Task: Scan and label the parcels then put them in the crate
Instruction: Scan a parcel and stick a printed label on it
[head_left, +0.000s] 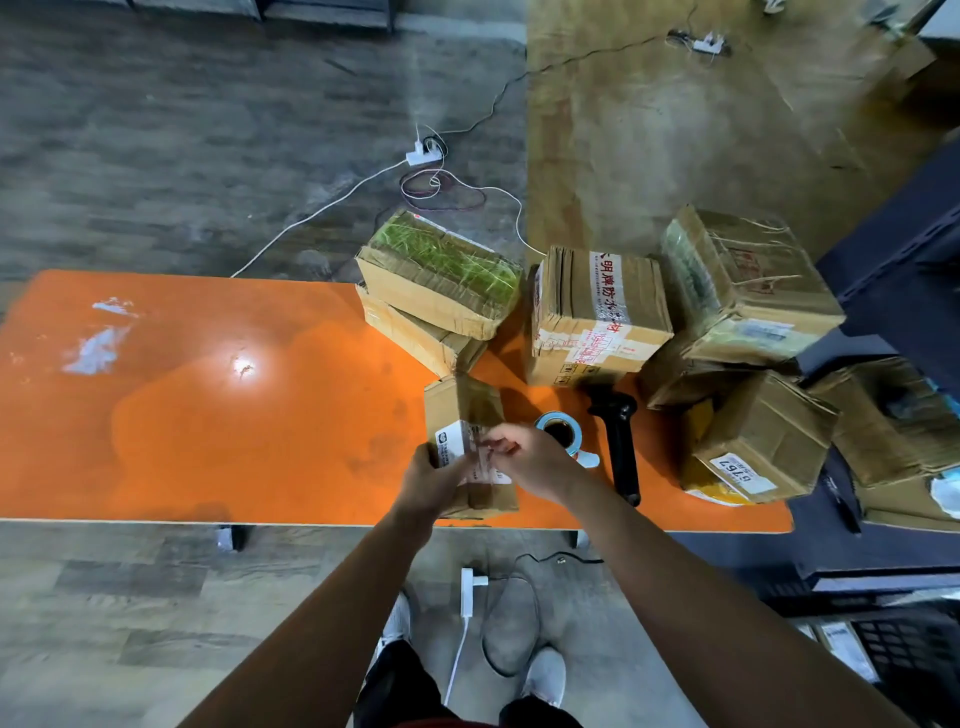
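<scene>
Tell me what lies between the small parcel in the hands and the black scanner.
In the head view, only a blue label roll stands between the small parcel and the scanner, partly hidden by the right hand.

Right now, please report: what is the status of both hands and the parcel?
Left hand grips small parcel on table. Right hand pinches label on its top. Label roll, scanner beside, nothing blocking.

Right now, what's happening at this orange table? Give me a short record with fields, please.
Surface: orange table
Left hand: holds small cardboard parcel at its near end
Right hand: fingertips at the label on the parcel's top; grip blurred
Beside it: label roll, black scanner
Waiting: stacked parcels at the far edge and right
Crate: black, lower right, below table level
</scene>
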